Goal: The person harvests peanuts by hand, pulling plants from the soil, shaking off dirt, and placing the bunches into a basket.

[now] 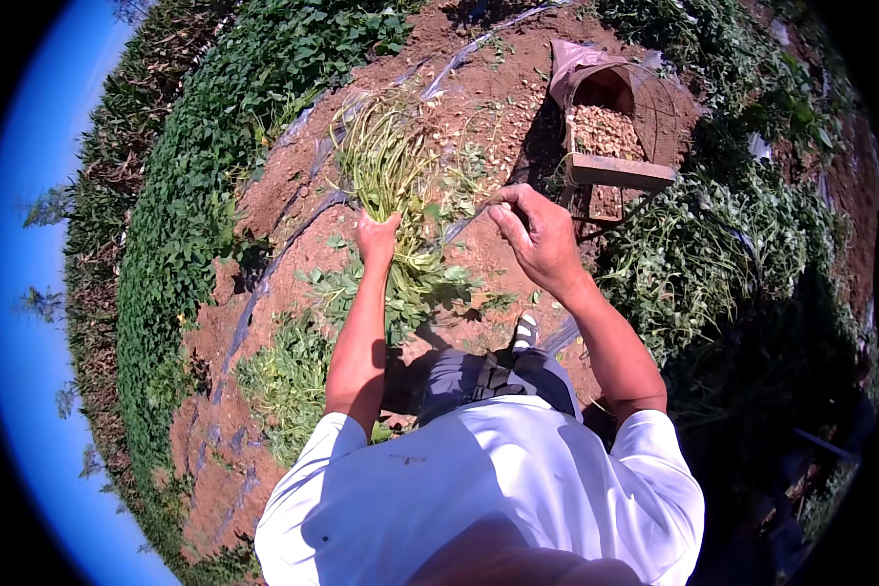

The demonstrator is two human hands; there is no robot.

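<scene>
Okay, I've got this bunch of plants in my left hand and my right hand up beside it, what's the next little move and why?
Probably bring the right hand across to the stalks fanning above the left hand. The left grips the plant bunch at its middle. The right seems pinched shut, whether on anything I can't tell, and sits nearer the basket of pods.

A woven basket of pale pods, a wooden board, leafy piles on red soil.

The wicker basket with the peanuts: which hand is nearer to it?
Right. The right hand is just left of the basket, below its wooden bar. The left hand grips the plant bunch, farther left.
</scene>
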